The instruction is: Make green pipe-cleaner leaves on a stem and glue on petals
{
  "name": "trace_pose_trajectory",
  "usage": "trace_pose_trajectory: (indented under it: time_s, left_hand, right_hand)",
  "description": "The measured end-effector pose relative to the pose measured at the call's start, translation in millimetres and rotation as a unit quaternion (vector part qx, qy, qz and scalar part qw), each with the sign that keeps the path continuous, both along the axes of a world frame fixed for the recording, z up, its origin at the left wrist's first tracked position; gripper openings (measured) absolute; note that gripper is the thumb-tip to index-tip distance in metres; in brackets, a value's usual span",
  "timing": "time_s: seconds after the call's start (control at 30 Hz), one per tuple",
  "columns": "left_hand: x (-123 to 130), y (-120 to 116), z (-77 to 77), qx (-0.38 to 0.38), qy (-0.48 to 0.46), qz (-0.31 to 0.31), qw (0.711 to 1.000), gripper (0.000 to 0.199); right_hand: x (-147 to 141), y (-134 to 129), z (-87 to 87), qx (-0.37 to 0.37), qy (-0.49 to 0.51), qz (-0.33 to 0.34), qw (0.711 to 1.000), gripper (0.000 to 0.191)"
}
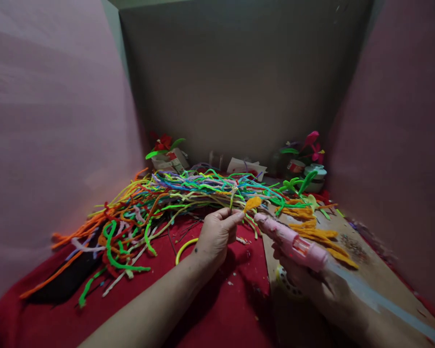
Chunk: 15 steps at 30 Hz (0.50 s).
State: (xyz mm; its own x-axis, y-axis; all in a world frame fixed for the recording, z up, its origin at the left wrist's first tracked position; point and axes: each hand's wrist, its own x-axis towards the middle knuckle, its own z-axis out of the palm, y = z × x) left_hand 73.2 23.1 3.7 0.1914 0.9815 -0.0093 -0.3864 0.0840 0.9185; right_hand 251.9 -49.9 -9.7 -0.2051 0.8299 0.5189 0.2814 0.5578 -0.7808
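Note:
My left hand (217, 232) is closed in a pinch, with an orange pipe-cleaner petal (253, 204) sticking out to the right of the fingertips. A thin stem with a pale tip (233, 192) rises from the same fingers. My right hand (311, 282) is wrapped round a pink hot glue gun (293, 244), whose nozzle points at the petal, a small way apart from it. A long translucent glue stick (377, 295) runs out of the gun's back end. The right fingers are partly hidden under the gun.
A wide heap of coloured pipe cleaners (192, 186) lies across the red cloth (203, 314). Orange petal pieces (317, 232) lie on the brown board (366, 270) at right. A yellow ring (181, 250) and a tape roll (289, 284) are near my hands. Pipe-cleaner flowers (313, 147) stand behind.

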Motion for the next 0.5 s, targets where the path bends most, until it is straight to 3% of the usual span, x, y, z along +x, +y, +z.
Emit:
trace_pose_trajectory:
  time_s: [0.13, 0.5]
  left_hand:
    - [0.4, -0.3, -0.4, 0.017, 0.017, 0.001, 1.000, 0.021]
    - [2.1, -3.3, -0.2, 0.040, 0.051, 0.018, 0.998, 0.020]
  right_hand:
    - [-1.8, -0.4, 4.0, -0.034, -0.011, 0.004, 0.999, 0.046]
    - [-0.1, -2.4, 1.0, -0.037, -0.014, -0.011, 0.999, 0.046]
